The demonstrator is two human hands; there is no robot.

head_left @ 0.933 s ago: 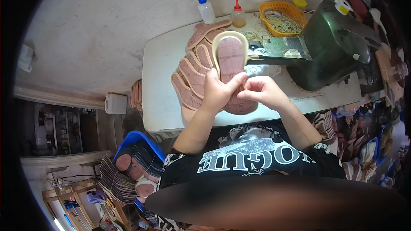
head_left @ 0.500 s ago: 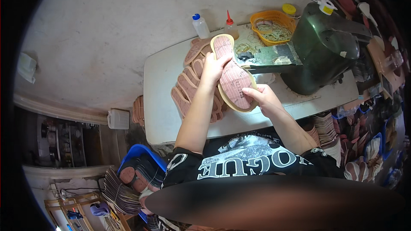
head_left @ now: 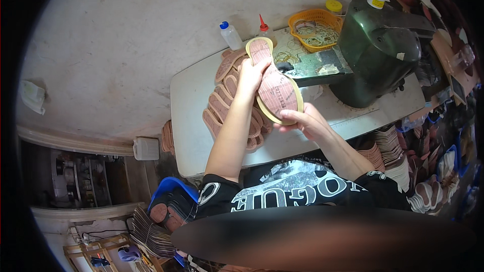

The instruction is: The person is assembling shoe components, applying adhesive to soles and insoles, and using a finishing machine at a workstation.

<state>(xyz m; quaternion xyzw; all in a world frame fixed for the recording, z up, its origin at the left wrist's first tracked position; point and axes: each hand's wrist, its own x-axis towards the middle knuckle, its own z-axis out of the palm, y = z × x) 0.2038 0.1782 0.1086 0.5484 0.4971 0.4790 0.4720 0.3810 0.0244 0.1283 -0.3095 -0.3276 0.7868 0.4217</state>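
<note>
Between my hands is a shoe insole (head_left: 278, 90), pinkish-brown with fine lines, dark printing and a pale yellow rim. Its narrow heel end points away from me and its wide end toward me. My left hand (head_left: 250, 76) grips its waist, thumb across the upper face. My right hand (head_left: 306, 121) pinches the near edge of the wide end, thumb on top and fingers below. Under and left of my left forearm lies a spread pile of similar insoles (head_left: 220, 99) on the white table (head_left: 189, 116).
A dark green machine (head_left: 375, 53) stands on the right, its arm (head_left: 317, 65) reaching toward the insole. Behind are an orange basket (head_left: 308, 16) of rubber bands, a blue-capped bottle (head_left: 231, 36) and a red-tipped bottle (head_left: 263, 27). Stacked soles (head_left: 385, 146) and a blue bin (head_left: 174, 187) flank me.
My right hand has slid from the right side of the insole's wide end to its near edge. The insole has turned slightly, and the whole view has shifted a little.
</note>
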